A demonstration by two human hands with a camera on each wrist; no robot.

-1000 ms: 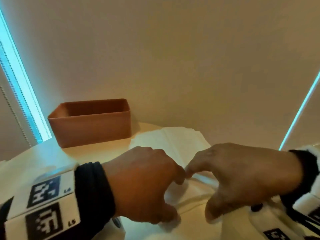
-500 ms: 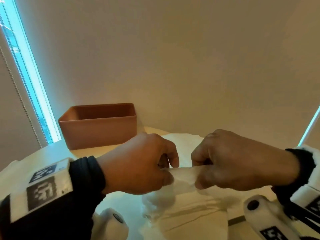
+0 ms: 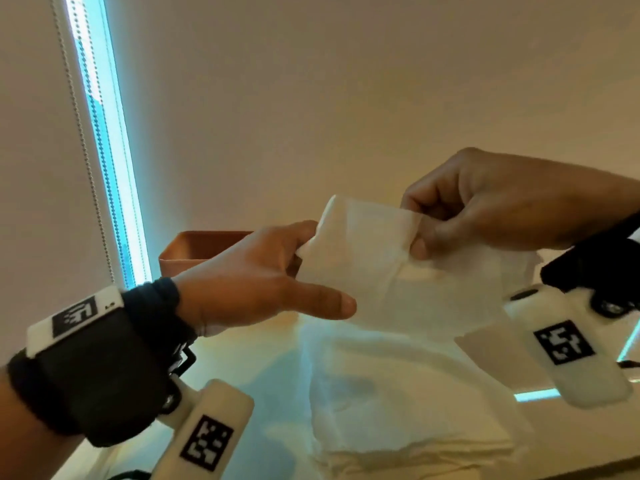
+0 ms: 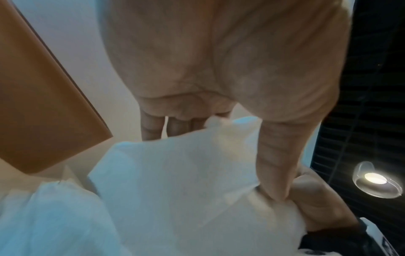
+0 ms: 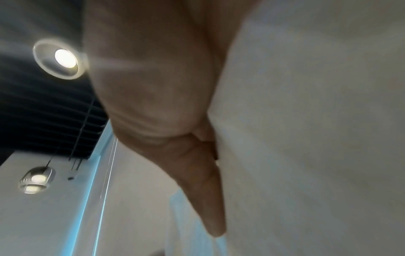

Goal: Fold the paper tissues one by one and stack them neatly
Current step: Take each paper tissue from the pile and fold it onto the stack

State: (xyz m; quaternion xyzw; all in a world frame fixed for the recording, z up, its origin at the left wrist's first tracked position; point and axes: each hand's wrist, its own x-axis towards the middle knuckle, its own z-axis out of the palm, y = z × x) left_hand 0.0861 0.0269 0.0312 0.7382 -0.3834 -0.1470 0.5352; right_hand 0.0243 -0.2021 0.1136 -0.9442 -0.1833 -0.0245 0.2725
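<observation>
You hold one tissue [image 3: 388, 268] in the air above the surface [image 3: 242, 362], lifted clear of the pile of tissues [image 3: 398, 403] that lies below it toward the near edge. Your right hand [image 3: 491, 206] pinches the sheet's upper edge between thumb and curled fingers, a narrow grip closed on the paper. Your left hand [image 3: 256, 282] takes the opposite side, thumb out straight in front and fingers behind the sheet; the left wrist view shows the thumb [image 4: 274, 166] pressing into the tissue, so that grip also holds it. Two hands at opposite sides look meant to pull the limp paper open and flat, ready for a fold. The sheet's long axis runs roughly from hand to hand, left to right, tilted up toward the right hand, with the free lower part hanging down toward the pile. A brown box [image 3: 194, 251] stands at the far left of the surface, behind your left hand.
</observation>
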